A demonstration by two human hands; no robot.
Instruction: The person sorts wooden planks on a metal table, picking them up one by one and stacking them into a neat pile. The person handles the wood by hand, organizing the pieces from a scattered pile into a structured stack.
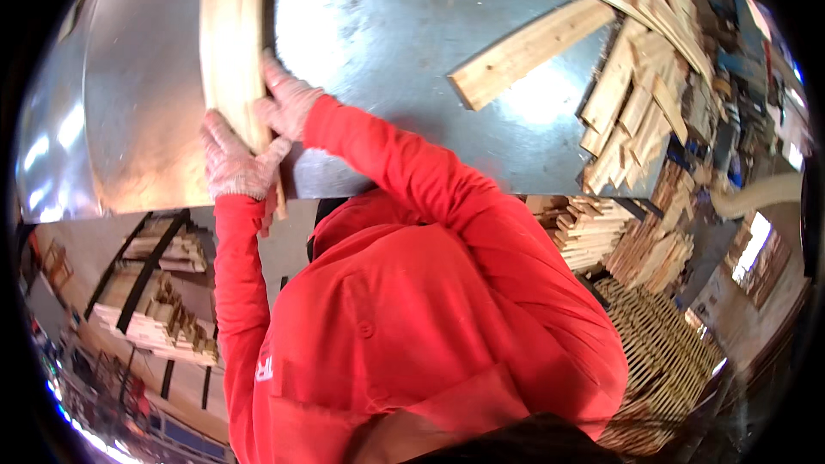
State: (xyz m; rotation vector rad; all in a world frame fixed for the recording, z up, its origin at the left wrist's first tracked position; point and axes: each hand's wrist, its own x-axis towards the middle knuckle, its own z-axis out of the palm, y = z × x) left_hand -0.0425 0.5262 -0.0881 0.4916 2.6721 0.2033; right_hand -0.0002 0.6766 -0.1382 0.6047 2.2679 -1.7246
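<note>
Right now both of my hands are on a long, pale, straight-grained wooden board [234,26], which lies at the left of a smooth grey metal table [378,77] and runs away from me past the far edge of view. My left hand [232,159], in a thin whitish glove, is part-curled around the board's near end, fingers along its left side and thumb across to the right. My right hand [290,105], gloved alike, sits slightly farther along, half open, fingers against the right side; I cannot tell how firmly it grips.

Well to the right, a short, flat, pale plank with dark knots [533,50] lies aslant, its far end by a loose heap of narrow, light-brown wooden strips [636,103] at the table's right side. Below the near edge, stacked pale boards [155,309] stand on the left, and more stacked light timber [589,232] on the right. My red, long-sleeved shirt [404,309] fills the near middle.
</note>
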